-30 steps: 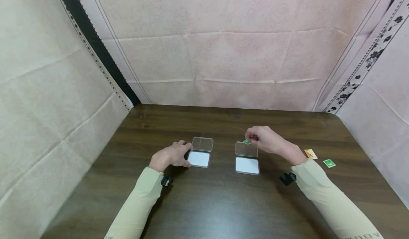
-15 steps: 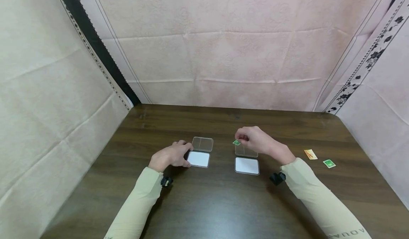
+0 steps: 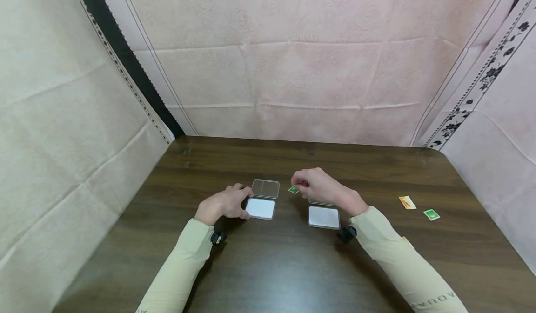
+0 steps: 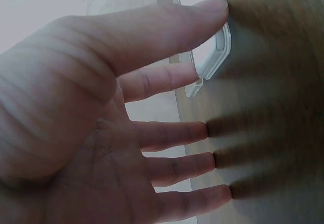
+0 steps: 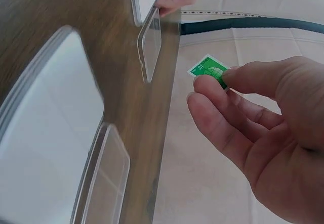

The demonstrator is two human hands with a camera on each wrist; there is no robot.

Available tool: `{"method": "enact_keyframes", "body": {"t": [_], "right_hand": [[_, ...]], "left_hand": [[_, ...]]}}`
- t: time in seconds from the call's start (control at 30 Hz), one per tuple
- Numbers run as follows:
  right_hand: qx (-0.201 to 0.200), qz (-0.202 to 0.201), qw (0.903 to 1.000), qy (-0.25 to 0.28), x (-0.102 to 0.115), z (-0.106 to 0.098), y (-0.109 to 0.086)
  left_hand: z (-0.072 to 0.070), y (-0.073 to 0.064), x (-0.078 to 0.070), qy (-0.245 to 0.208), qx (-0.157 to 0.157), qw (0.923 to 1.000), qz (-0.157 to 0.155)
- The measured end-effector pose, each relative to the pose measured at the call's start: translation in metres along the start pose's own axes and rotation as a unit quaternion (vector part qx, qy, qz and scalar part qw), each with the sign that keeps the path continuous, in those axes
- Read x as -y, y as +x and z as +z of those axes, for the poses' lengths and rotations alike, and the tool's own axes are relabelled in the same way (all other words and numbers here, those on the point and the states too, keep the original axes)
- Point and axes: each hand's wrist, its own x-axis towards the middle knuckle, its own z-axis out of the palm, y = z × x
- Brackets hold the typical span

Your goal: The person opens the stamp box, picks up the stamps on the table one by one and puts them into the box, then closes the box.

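Observation:
My right hand pinches a green postage stamp with a white perforated edge between thumb and fingertips, above the table. The hand hangs over the far side of the right case and covers most of that case's clear lid. My left hand rests on the table with fairly straight fingers. Its thumb and index fingertip touch the left side of the other flat case, whose white pad lies face up and whose clear lid lies folded back. The right case's white pad is also uncovered.
An orange stamp and another green stamp lie on the brown wooden table at the right. Beyond the table hang pale patterned cloths on three sides.
My right hand has moved left with the green stamp, from over the right case's lid toward the left case. My left hand stays in place.

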Motion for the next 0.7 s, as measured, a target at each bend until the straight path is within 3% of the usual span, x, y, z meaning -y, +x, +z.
{"method": "enact_keyframes", "body": {"t": [0.37,0.7], "right_hand": [[-0.004,-0.031,0.9995,-0.005,0.006,0.012,0.013],[0.004,-0.018,0.9997,0.018,0.019,0.025,0.025]], "left_hand": [[0.001,0.001,0.000,0.000,-0.004,1.0000,0.003],[0.000,0.002,0.002,-0.001,-0.001,1.0000,-0.002]]}}
